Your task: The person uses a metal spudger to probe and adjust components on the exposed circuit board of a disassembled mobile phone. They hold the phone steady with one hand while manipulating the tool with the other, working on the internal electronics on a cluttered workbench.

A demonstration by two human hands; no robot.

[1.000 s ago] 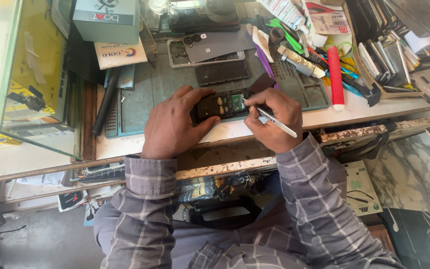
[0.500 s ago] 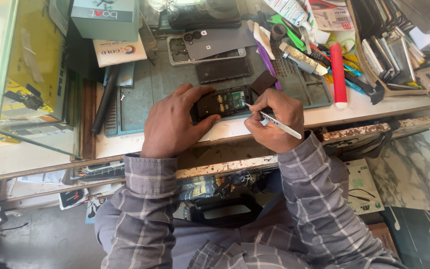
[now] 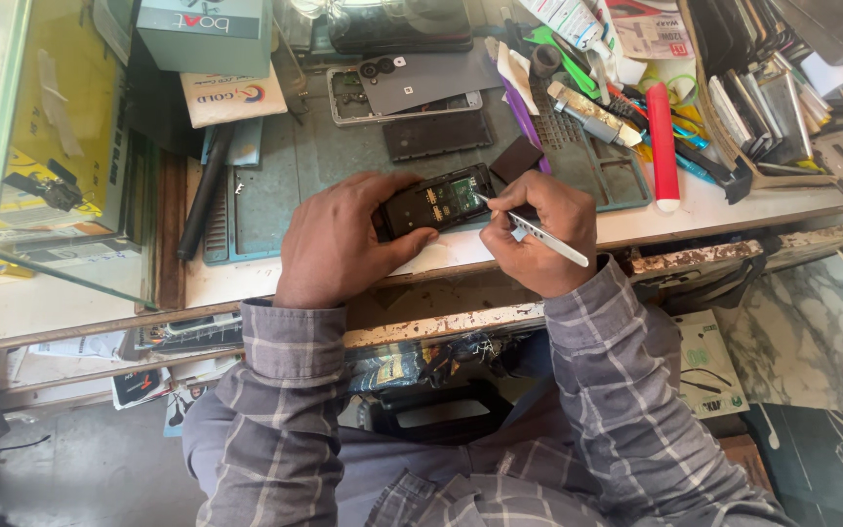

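Note:
My left hand (image 3: pixel 339 242) grips a small black opened phone (image 3: pixel 438 201) with its back off, so a green circuit board shows. The phone rests at the front edge of the workbench (image 3: pixel 421 256). My right hand (image 3: pixel 541 232) pinches a slim silver tool (image 3: pixel 539 232) like a pen, its tip touching the phone's circuit board at the right end. Both forearms wear grey checked sleeves.
Behind the phone lie a larger opened phone with a grey back cover (image 3: pixel 412 86), a dark battery-like slab (image 3: pixel 439 135), a teal work mat (image 3: pixel 324 161), a red marker (image 3: pixel 662 144) and scattered tools. A teal box (image 3: pixel 205 31) and a glass case (image 3: pixel 46 146) stand left. Phone parts fill a tray (image 3: pixel 782 98) at right.
The view has shifted slightly. My right hand has moved the silver tool's tip a little along the phone's board; the left hand keeps its grip.

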